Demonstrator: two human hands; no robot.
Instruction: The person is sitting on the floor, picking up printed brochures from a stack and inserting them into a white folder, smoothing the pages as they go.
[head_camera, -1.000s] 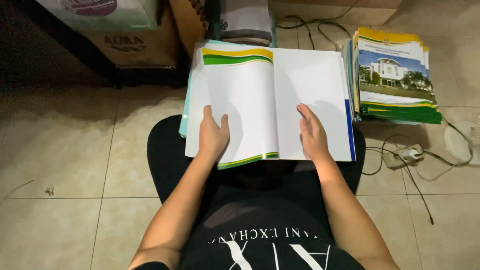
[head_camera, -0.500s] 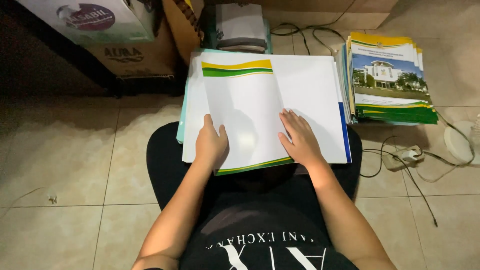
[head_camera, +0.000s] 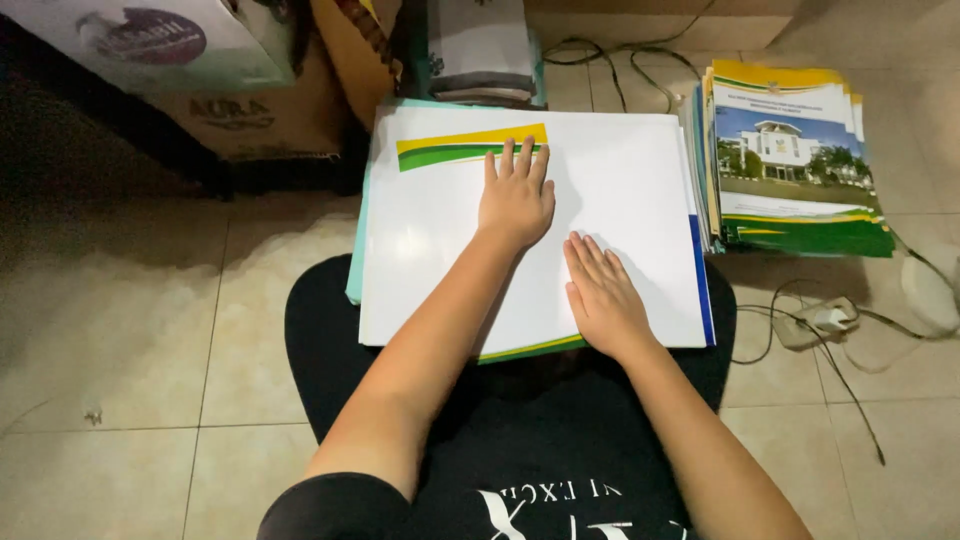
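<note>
Both hands flat, fingers spread, gripping nothing — left hand (head_camera: 517, 197) presses the middle of the open white booklet (head_camera: 440, 260) near its yellow-green band, right hand (head_camera: 603, 297) lies lower on the right page. The booklet sits across the person's lap, on top of a few similar ones. Looks light, glossy, floppy — likely slippery and easy to crease; take it by the spine or outer edge. Count: one open booklet, one stack of printed booklets (head_camera: 795, 160) just right, two cardboard boxes (head_camera: 250, 110) behind.
</note>
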